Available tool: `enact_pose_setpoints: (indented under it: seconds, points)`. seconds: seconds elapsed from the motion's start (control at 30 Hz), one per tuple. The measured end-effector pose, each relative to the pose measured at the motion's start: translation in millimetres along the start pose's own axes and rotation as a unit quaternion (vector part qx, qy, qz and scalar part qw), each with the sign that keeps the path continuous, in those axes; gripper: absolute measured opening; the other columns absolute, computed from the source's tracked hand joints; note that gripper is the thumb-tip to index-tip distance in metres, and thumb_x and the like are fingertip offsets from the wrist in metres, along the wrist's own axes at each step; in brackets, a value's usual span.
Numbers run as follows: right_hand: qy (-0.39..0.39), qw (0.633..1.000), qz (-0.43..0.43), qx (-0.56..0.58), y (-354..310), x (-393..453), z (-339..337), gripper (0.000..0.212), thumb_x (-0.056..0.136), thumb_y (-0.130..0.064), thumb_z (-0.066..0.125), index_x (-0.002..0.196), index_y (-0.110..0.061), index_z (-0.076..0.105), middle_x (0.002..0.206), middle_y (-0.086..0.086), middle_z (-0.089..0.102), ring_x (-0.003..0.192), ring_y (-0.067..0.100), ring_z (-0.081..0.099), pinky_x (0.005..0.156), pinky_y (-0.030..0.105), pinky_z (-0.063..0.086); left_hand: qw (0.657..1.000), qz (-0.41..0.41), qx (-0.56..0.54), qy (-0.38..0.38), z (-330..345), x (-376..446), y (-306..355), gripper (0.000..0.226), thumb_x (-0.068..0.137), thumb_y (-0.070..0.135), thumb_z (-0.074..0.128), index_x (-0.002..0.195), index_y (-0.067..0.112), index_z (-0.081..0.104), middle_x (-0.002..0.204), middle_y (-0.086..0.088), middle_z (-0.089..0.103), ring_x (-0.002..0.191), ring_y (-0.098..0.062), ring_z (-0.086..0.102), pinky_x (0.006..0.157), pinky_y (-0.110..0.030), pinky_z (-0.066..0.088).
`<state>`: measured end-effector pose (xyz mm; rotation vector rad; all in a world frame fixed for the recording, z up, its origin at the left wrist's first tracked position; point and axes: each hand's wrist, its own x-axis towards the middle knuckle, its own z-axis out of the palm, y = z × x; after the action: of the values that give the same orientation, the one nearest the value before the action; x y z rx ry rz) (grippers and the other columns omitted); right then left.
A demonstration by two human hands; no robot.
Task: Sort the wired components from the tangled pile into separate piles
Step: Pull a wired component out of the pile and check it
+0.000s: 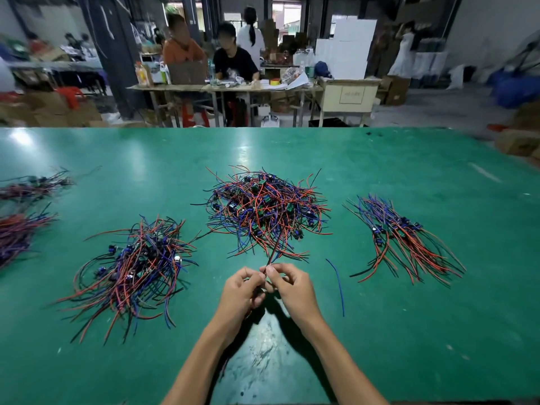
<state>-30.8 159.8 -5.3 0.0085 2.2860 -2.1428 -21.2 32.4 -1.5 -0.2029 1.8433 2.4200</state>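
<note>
Wire lead, pinched by both hands
Left hand (pixel 240 290) and right hand (pixel 292 287) curl on thin red-black lead (pixel 273 252); tangled pile (pixel 267 209) just beyond, on glossy green table (pixel 409 331).

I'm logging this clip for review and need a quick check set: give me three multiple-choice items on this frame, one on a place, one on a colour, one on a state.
1. Where does the loose single wire lie?
A. On top of the tangled pile
B. On the mat between the right hand and the right-side pile
C. Beside the far-left bundles

2. What colour is that single wire?
A. Blue
B. Red
C. Yellow

3. What are the two hands doing?
A. Resting flat on the mat
B. Both pinching wires that lead up to the tangled pile
C. Lifting the left-side pile

Answers:
1 B: it lies alone between the right hand and the right-side pile.
2 A: it is blue throughout.
3 B: the left hand and right hand meet, fingers curled on wires running to the tangled pile.
</note>
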Motion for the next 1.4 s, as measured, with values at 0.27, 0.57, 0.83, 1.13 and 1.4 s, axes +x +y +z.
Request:
enact_pose_setpoints:
  seconds: [0.27, 0.57, 0.83, 1.13, 1.4]
  points:
    - [0.007, 0.998, -0.023, -0.064, 4.0, -1.5, 9.9, 0.030, 0.078, -0.060, 0.055, 0.094, -0.044, 0.076, 0.090, -0.013, 0.077, 0.089, 0.013, 0.073, 0.087, 0.050, 0.057, 0.999, 0.032, 0.026, 0.009, -2.1, -1.3, -8.6, 0.021, 0.097, 0.005, 0.060, 0.078, 0.010, 0.053, 0.055, -0.007, 0.045, 0.041, -0.008, 0.030, 0.040, -0.016, 0.023]
    - [0.074, 0.997, 0.026, 0.000, -4.3, 12.7, 26.1, 0.032, 0.097, -0.017, 0.056, 0.074, -0.030, 0.075, 0.078, -0.005, 0.075, 0.060, 0.012, 0.060, 0.067, 0.030, 0.049, 0.998, 0.035, 0.054, -0.011, -3.7, -4.5, -6.4, 0.025, 0.101, 0.001, 0.051, 0.078, 0.010, 0.045, 0.056, -0.007, 0.057, 0.042, -0.012, 0.034, 0.041, -0.019, 0.023]
    - [0.110, 0.991, 0.063, 0.031, -31.6, 47.3, 13.9, 0.026, 0.096, -0.014, 0.055, 0.084, -0.020, 0.078, 0.090, -0.002, 0.076, 0.059, 0.011, 0.055, 0.050, 0.026, 0.050, 0.996, 0.016, 0.075, -0.042, -6.4, -6.2, -3.7, 0.026, 0.101, 0.004, 0.052, 0.078, 0.012, 0.043, 0.058, -0.006, 0.060, 0.041, -0.011, 0.034, 0.041, -0.017, 0.024]
    - [0.081, 0.974, 0.110, 0.181, -20.1, 47.5, 4.0, 0.035, 0.108, -0.031, 0.046, 0.101, -0.012, 0.073, 0.090, 0.010, 0.077, 0.056, 0.010, 0.060, 0.050, 0.022, 0.051, 0.999, -0.021, 0.024, -0.021, -3.1, -7.4, 8.0, 0.017, 0.100, 0.015, 0.058, 0.087, 0.006, 0.064, 0.077, -0.009, 0.068, 0.057, -0.012, 0.055, 0.055, -0.019, 0.045]
    - [-0.080, 0.990, -0.095, -0.064, -2.8, 15.9, 0.6, 0.027, 0.081, -0.026, 0.086, 0.105, -0.032, 0.073, 0.090, 0.002, 0.075, 0.075, 0.020, 0.071, 0.074, 0.038, 0.058, 0.966, -0.085, -0.215, 0.118, 4.1, 19.0, 37.3, 0.015, 0.091, 0.031, 0.067, 0.091, 0.018, 0.074, 0.071, 0.006, 0.059, 0.068, -0.010, 0.045, 0.064, -0.026, 0.036]
